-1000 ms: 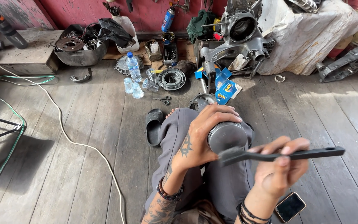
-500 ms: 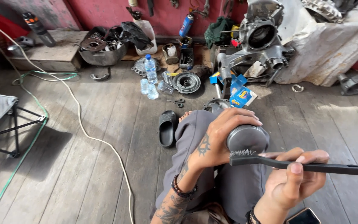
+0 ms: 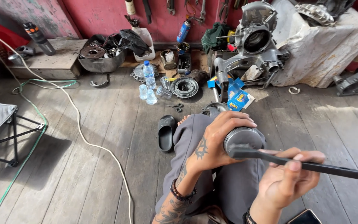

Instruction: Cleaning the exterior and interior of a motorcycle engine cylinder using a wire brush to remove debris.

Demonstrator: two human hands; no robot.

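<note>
My left hand grips a round grey metal cylinder part held over my knee, fingers curled over its top. My right hand holds a long dark flat tool whose left end rests against the front of the cylinder, its handle sticking out to the right. Both hands sit above my grey-trousered legs. A bare foot shows beside a black slipper on the wooden floor.
An engine block stands at the back beside a white sheet. Water bottle, round metal disc, scissors, blue packet, basin of parts. White cable and folding stool lie left. A phone lies by my right wrist.
The camera view has shifted, so the floor items appear further right and lower. My hands keep their hold on the cylinder and the tool; the tool's handle has tilted slightly downward to the right.
</note>
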